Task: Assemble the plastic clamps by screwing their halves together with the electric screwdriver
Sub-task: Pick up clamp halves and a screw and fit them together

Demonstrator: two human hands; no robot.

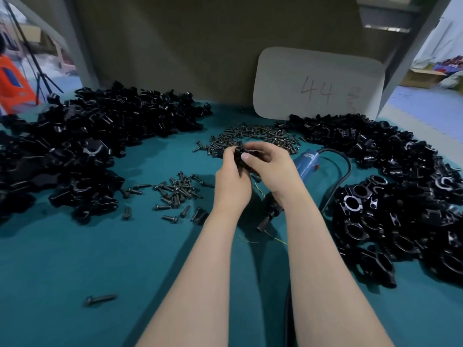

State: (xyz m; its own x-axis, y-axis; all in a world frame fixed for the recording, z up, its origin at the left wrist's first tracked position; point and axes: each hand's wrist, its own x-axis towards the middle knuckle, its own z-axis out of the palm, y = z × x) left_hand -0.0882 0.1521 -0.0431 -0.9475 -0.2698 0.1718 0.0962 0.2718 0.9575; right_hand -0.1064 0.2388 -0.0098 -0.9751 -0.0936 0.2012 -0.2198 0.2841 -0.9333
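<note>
Clamp (pixel 244 156) gripped by curled fingers of left hand (pixel 231 182) and right hand (pixel 271 166), over mid counter (pixel 75 259). Screws (pixel 255 137) just behind, electric screwdriver (pixel 307 162) just right. Part piles (pixel 87 141) crowding left and right edges; teal surface showing toward near edge.

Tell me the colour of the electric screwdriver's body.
The screwdriver body is blue, with a black cord. The head view, the only one, shows it.

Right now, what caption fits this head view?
Left hand and right hand hold a black clamp; blue screwdriver lies nearby.
</note>
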